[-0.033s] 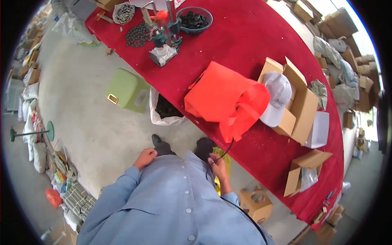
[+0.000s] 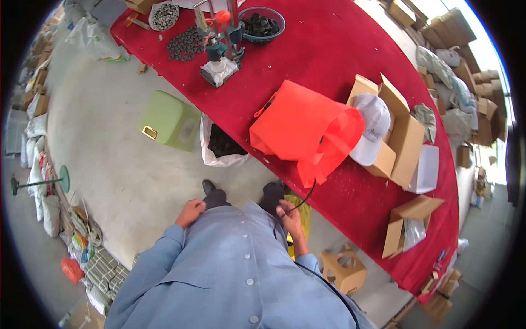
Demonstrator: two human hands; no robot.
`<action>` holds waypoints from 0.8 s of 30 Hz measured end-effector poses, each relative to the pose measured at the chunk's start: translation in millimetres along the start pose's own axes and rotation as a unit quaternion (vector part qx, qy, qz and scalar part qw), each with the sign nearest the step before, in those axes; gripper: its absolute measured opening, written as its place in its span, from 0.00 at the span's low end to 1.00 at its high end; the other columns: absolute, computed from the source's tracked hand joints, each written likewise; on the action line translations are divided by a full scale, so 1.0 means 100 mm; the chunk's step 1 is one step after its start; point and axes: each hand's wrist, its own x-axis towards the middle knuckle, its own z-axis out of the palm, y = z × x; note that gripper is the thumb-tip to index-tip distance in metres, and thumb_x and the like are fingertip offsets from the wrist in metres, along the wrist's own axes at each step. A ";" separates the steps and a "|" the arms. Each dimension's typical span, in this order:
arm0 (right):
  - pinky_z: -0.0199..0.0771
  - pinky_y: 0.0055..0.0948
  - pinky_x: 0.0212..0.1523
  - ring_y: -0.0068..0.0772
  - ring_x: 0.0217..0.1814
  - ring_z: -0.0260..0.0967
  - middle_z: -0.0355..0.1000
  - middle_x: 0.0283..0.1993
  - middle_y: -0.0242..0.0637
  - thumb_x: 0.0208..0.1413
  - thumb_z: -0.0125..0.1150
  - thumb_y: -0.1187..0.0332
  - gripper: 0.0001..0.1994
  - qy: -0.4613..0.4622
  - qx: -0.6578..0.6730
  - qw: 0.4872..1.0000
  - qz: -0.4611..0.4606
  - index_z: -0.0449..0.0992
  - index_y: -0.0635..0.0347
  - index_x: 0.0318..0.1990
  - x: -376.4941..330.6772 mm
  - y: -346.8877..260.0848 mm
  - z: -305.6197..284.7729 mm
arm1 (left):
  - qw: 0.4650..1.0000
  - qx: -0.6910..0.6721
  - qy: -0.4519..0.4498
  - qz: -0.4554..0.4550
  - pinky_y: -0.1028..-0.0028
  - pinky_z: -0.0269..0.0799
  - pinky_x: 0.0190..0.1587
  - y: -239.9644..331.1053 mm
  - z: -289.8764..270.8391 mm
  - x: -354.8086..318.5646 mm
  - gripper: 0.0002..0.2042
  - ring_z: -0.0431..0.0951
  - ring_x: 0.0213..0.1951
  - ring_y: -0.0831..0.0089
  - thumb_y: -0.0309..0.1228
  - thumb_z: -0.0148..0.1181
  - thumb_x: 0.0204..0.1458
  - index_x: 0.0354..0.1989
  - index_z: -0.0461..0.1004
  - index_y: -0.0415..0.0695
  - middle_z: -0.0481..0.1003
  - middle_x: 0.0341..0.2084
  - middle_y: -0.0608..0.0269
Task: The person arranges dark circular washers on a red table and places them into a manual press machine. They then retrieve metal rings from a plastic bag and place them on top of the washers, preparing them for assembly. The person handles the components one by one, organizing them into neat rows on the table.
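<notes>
My right hand (image 2: pixel 291 216) has its fingers closed round a thin black cable (image 2: pixel 309 197), beside my right thigh. From there the cable reaches up to the mouth of a red fabric bag (image 2: pixel 293 118) lying on the table; a black cable also runs down along my right side. On my left, my left hand (image 2: pixel 190 213) rests by the thigh with its fingers curled in and nothing visible in them. A pale grey cap (image 2: pixel 370 123) leans on an open cardboard box (image 2: pixel 408 148) next to the bag.
The red-covered table (image 2: pixel 329 49) runs diagonally, bearing a hand press (image 2: pixel 221 49), a bowl of black parts (image 2: pixel 260 26) and loose black rings (image 2: pixel 185 44). Below its edge stand a green stool (image 2: pixel 164 118) and a white sack (image 2: pixel 211 156). A tan stool (image 2: pixel 345 272) is at lower right.
The whole view has shifted slightly. Both hands keep the same pose, and the cable is still in my right hand.
</notes>
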 end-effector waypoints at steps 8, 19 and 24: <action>0.77 0.37 0.51 0.36 0.49 0.77 0.80 0.52 0.44 0.69 0.51 0.31 0.40 0.055 0.514 0.853 0.074 0.69 0.60 0.69 -0.16 -0.24 1.29 | 0.958 -0.181 0.121 -0.189 0.72 0.74 0.30 -1.68 -1.52 -0.65 0.12 0.82 0.31 0.72 0.34 0.61 0.63 0.43 0.81 0.38 0.84 0.33 0.57; 0.75 0.44 0.60 0.45 0.60 0.75 0.75 0.63 0.50 0.68 0.57 0.39 0.38 -0.201 0.551 0.797 0.147 0.66 0.62 0.73 0.36 -0.71 2.81 | 0.989 0.029 0.135 -0.056 0.67 0.79 0.41 -1.91 -1.69 -0.81 0.16 0.85 0.36 0.65 0.36 0.60 0.64 0.43 0.84 0.32 0.86 0.36 0.50; 0.73 0.40 0.63 0.38 0.63 0.73 0.73 0.66 0.44 0.66 0.65 0.46 0.39 -0.305 0.435 0.840 0.112 0.64 0.62 0.75 0.91 -1.01 3.55 | 0.990 -0.021 0.085 -0.108 0.67 0.79 0.40 -1.44 -2.45 -0.53 0.14 0.84 0.35 0.68 0.34 0.61 0.63 0.39 0.84 0.32 0.86 0.34 0.55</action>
